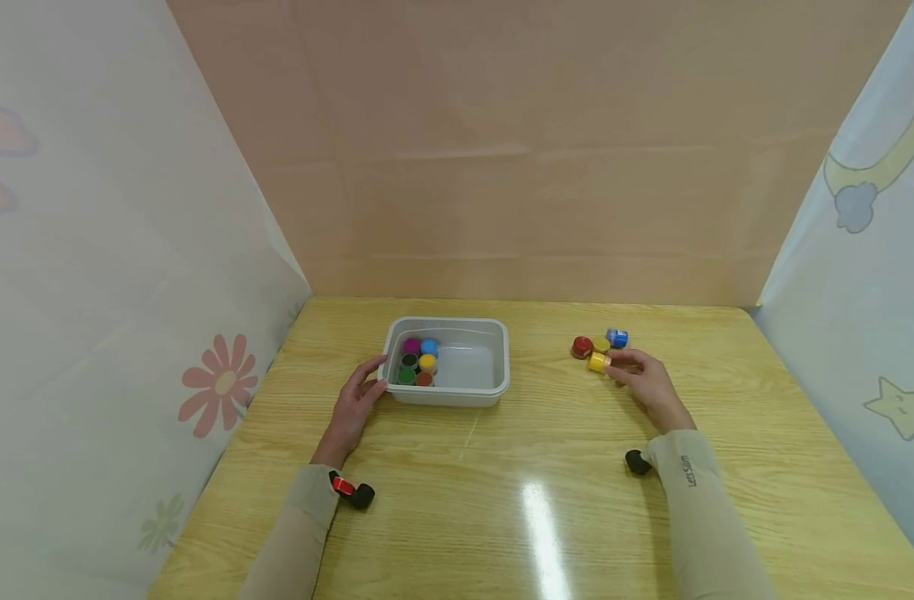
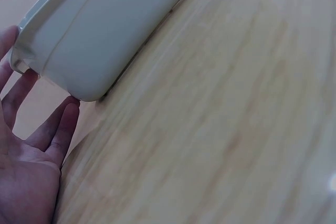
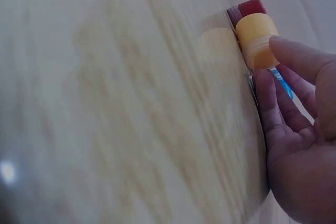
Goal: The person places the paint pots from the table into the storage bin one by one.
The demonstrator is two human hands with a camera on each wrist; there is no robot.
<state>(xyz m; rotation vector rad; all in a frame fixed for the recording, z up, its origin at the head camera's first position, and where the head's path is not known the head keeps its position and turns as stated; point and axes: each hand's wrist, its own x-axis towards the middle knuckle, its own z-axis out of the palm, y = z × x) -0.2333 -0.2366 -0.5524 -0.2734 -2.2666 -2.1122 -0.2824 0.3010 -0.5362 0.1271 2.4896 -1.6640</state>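
Head and wrist views of a wooden table (image 1: pixel 546 508) enclosed by fabric screens. The left hand (image 1: pixel 355 404) lies flat with fingers straight and relaxed, its fingertips touching the near left corner of a grey plastic tub (image 1: pixel 494 367); the left wrist view shows the fingers (image 2: pixel 58 127) resting against the tub (image 2: pixel 105 30) wall just under the rim, gripping nothing. Inside the tub, clustered at the end nearest those fingers, stand six small pots in two rows: a magenta pot (image 1: pixel 411 345), a light blue pot (image 1: pixel 429 346), a black pot (image 1: pixel 409 361), an orange-yellow pot (image 1: pixel 427 362), a green pot (image 1: pixel 406 376) and a brown-red pot (image 1: pixel 424 379); the far end of the tub holds nothing. The right hand (image 1: pixel 647 383) pinches a yellow pot (image 1: pixel 597 362) between thumb and curled fingers, the pot standing on the table; in the right wrist view the thumb (image 3: pixel 302 56) presses its side. Just beyond the fingertips sit a red pot (image 1: pixel 581 347), an olive-lidded pot (image 1: pixel 601 344) and a blue pot (image 1: pixel 616 337), close together
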